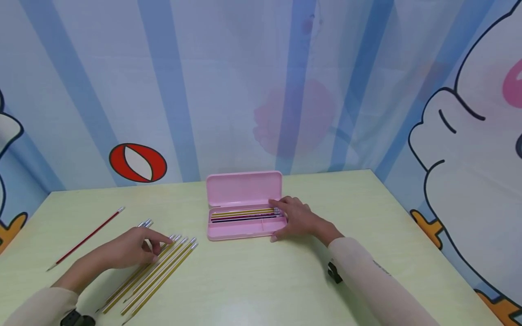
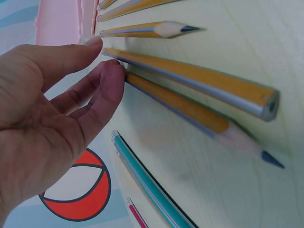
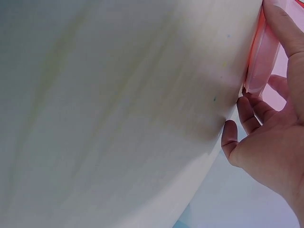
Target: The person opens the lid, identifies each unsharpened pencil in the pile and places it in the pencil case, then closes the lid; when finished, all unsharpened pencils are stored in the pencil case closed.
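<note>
Red pencil lying alone to the left of the left hand, tip towards the wearer; left hand bent over loose pencils, thumb and fingertips apart, nothing visibly pinched; teal pencils just beyond that hand, apart from the others; yellow pencils under its fingers and fanning out to its right on the worktop, at least one end unsharpened; pink pencil case between the hands, close against the right one, lid tipped back, a row of pencils in its rear compartment; right hand gripping the case's right end, thumb at the front corner, seemingly to steady it; step in hand, as I judge it: singling out a yellow pencil for the case; next move calls for a clean pinch on one pencil, neighbours undisturbed, then a carry rightward and alignment with the row.
</note>
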The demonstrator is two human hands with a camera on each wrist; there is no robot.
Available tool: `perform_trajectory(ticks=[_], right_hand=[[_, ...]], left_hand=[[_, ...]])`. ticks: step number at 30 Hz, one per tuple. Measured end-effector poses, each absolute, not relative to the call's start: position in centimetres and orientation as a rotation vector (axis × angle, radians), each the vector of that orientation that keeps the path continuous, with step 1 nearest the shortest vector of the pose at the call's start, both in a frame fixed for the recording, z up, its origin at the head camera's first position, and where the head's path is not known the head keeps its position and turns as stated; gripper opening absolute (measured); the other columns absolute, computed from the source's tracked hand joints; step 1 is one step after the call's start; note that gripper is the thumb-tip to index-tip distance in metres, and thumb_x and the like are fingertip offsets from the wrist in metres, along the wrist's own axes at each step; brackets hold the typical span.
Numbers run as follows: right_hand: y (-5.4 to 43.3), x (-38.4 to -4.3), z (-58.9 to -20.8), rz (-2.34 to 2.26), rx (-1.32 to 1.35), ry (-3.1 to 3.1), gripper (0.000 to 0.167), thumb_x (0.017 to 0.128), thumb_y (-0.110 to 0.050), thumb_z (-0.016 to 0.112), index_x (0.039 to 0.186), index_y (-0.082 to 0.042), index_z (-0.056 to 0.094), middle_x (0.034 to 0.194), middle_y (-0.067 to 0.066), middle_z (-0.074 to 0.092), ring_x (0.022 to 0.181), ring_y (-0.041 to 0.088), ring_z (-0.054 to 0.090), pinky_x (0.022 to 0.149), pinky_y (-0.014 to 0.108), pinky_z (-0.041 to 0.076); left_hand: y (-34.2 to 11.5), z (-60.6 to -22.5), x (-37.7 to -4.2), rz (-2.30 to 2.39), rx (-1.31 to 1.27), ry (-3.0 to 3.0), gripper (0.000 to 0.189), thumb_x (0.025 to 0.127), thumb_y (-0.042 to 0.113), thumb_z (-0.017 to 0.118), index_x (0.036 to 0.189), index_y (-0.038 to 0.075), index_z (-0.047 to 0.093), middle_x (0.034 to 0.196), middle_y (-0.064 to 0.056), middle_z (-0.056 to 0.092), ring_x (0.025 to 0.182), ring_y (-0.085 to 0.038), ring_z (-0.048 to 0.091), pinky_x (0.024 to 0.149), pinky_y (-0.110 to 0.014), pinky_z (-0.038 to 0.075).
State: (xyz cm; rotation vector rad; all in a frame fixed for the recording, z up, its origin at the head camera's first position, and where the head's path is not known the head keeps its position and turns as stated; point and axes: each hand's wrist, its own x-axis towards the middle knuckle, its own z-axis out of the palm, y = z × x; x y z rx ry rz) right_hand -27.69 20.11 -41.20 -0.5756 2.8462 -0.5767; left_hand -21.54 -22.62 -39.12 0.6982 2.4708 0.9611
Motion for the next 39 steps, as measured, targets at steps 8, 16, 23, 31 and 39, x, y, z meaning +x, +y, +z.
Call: perform_trajectory(ticks=[8, 16, 23, 31, 39], right_hand=[[20.1, -27.6, -41.3, -0.566, -0.56, 2.849, 0.104, 0.069, -0.053, 0.086, 0.156, -0.026, 0.036, 0.152, 0.013, 0.04, 0.139, 0.034, 0.037, 0.111, 0.058, 0.033], [20.1, -27.6, -41.4, -0.558, -0.558, 2.848, 0.104, 0.069, -0.053, 0.086, 0.156, -0.026, 0.036, 0.152, 0.012, 0.041, 0.139, 0.033, 0.037, 0.111, 0.057, 0.034], [20.1, -27.6, -41.4, -0.565, -0.557, 2.852, 0.104, 0.069, -0.053, 0.086, 0.156, -0.026, 0.036, 0.153, 0.013, 0.04, 0.139, 0.033, 0.037, 0.11, 0.058, 0.034], [20.1, -27.7, -41.4, -0.571, -0.57, 2.848, 0.104, 0.07, -0.053, 0.086, 0.156, -0.025, 0.036, 0.152, 0.013, 0.041, 0.138, 0.033, 0.037, 0.111, 0.057, 0.033], [20.2, -27.7, -41.3, -0.574, -0.572, 2.846, 0.104, 0.07, -0.053, 0.085, 0.157, -0.025, 0.035, 0.153, 0.013, 0.039, 0.138, 0.033, 0.036, 0.111, 0.057, 0.032]], left_hand=[[-22.7, -38.8, -21.3, 0.885, 0.653, 2.52, 0.039, 0.083, -0.003, 0.073, 0.122, -0.005, 0.067, 0.087, -0.003, 0.063, 0.077, -0.014, 0.059, 0.065, -0.024, 0.053], [-22.8, -38.7, -21.4, 0.769, 0.583, 2.583, 0.039, 0.081, 0.001, 0.077, 0.12, -0.001, 0.07, 0.088, -0.002, 0.064, 0.079, -0.016, 0.06, 0.066, -0.024, 0.052], [-22.7, -38.8, -21.2, 0.794, 0.589, 2.559, 0.04, 0.081, 0.002, 0.077, 0.121, -0.001, 0.069, 0.086, -0.002, 0.062, 0.079, -0.017, 0.059, 0.066, -0.025, 0.053], [-22.1, -38.8, -20.7, 0.774, 0.579, 2.57, 0.04, 0.08, -0.002, 0.077, 0.119, 0.0, 0.069, 0.082, -0.001, 0.06, 0.079, -0.017, 0.058, 0.067, -0.027, 0.052], [-21.4, -38.6, -20.3, 0.687, 0.541, 2.63, 0.041, 0.078, -0.003, 0.077, 0.118, -0.001, 0.07, 0.08, 0.0, 0.06, 0.075, -0.016, 0.053, 0.063, -0.026, 0.048]])
